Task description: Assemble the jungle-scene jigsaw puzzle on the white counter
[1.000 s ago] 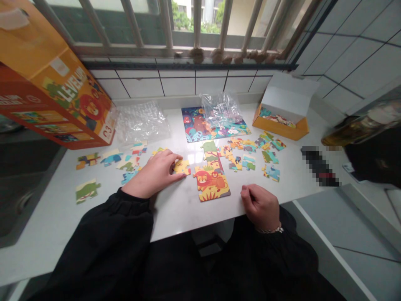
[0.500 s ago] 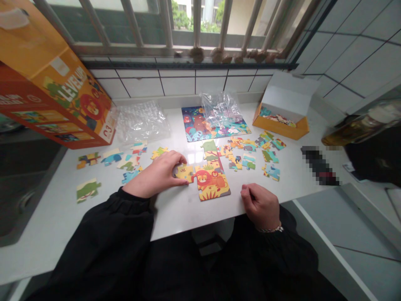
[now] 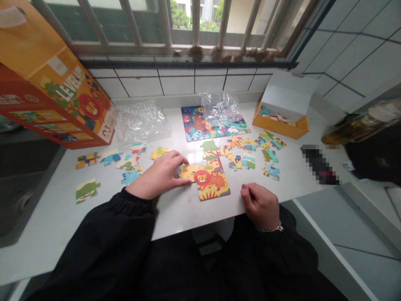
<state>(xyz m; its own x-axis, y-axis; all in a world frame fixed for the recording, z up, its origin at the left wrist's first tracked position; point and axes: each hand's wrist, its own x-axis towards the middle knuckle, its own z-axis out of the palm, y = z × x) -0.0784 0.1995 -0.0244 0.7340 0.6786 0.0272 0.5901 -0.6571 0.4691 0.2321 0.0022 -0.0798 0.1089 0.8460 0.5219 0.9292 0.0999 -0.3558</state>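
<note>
My left hand (image 3: pixel 159 175) rests on the white counter (image 3: pixel 181 209) and pinches a yellow puzzle piece (image 3: pixel 189 172) between thumb and fingers, pressed against the left side of the joined lion section (image 3: pixel 211 179). My right hand (image 3: pixel 260 205) lies at the counter's front edge in a loose fist, with nothing visible in it, just right of the lion section. Loose pieces are scattered to the left (image 3: pixel 108 161) and to the right (image 3: pixel 257 154) of the joined part.
A large orange puzzle box (image 3: pixel 53 92) leans at the back left. Two crumpled plastic bags (image 3: pixel 140 121) lie near the tiled wall, one over a finished puzzle (image 3: pixel 200 125). An open orange box (image 3: pixel 282 117) with pieces stands back right. A dark sink (image 3: pixel 19 184) is at the left.
My left hand has slid the yellow piece to the right until it touches the lion section. My right hand has stayed put.
</note>
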